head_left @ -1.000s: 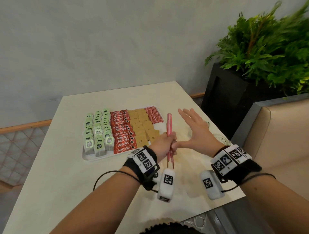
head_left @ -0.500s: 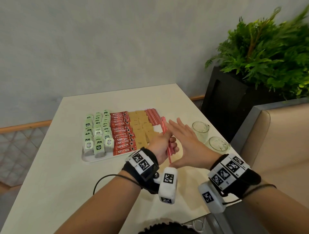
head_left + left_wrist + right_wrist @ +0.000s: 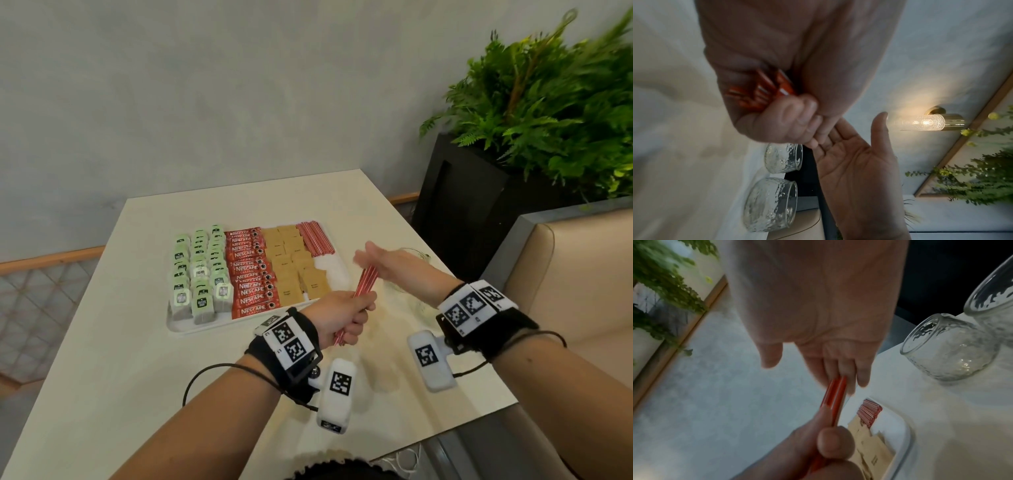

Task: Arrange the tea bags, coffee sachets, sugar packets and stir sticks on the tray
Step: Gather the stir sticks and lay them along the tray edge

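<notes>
My left hand (image 3: 342, 317) grips a bundle of red stir sticks (image 3: 364, 284) near their lower end, just right of the white tray (image 3: 191, 327). The sticks (image 3: 835, 400) tilt up and to the right, and their top ends touch the straight fingers of my right hand (image 3: 383, 262), held flat against them. On the tray lie green tea bags (image 3: 200, 274), red coffee sachets (image 3: 251, 270), brown sugar packets (image 3: 293, 263) and a row of red stir sticks (image 3: 315, 238) at the far right. In the left wrist view the sticks' lower ends (image 3: 760, 91) poke out of my fist.
Two glass jars (image 3: 949, 350) (image 3: 770, 204) stand on the cream table (image 3: 102, 342) by its right edge, behind my right hand. A black planter with ferns (image 3: 479, 205) and a beige bench seat (image 3: 582, 267) lie beyond that edge.
The stick bundle has tilted from upright to leaning right. My right hand swung from beside the sticks to lie flat against their top ends.
</notes>
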`<action>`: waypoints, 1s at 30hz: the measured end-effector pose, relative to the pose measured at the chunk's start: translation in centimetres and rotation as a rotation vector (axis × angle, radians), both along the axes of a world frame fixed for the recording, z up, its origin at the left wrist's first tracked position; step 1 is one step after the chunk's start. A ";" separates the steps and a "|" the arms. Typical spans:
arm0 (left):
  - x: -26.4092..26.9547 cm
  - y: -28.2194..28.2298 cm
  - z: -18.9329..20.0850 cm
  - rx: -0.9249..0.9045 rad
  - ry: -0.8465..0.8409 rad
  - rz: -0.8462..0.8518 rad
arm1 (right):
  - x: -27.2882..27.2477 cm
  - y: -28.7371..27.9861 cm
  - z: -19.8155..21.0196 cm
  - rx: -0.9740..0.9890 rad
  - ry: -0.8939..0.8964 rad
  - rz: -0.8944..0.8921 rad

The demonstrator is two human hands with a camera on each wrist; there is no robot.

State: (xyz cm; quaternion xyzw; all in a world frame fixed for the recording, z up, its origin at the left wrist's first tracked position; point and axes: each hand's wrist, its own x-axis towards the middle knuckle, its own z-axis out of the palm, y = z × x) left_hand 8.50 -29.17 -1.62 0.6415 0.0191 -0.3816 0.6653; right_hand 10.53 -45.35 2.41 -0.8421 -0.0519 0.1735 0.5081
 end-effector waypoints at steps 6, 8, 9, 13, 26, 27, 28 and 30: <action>0.5 0.4 0.1 0.092 -0.045 -0.041 | 0.5 -0.3 -0.3 0.088 0.064 0.016; 0.6 0.4 0.3 0.163 -0.111 -0.093 | 0.6 -0.3 -0.5 0.036 0.014 0.010; 0.6 0.4 0.5 0.210 -0.154 -0.116 | 0.6 -0.2 -0.7 -0.011 -0.041 -0.035; 0.8 0.2 0.6 0.428 -0.398 -0.204 | 0.4 0.9 -1.5 -0.470 -0.190 -0.006; 3.5 1.7 -0.3 0.743 -0.828 -0.195 | 1.1 1.6 -3.6 -0.169 -0.290 -0.234; 3.6 2.2 -0.6 0.739 -0.818 -0.175 | 1.5 1.2 -3.5 -0.171 -0.295 -0.265; 3.8 2.8 -1.0 0.725 -0.786 -0.154 | 1.8 0.7 -3.4 -0.171 -0.302 -0.298; 4.0 4.1 -2.0 0.614 -0.622 -0.045 | 2.3 -0.5 -3.2 -0.179 -0.326 -0.358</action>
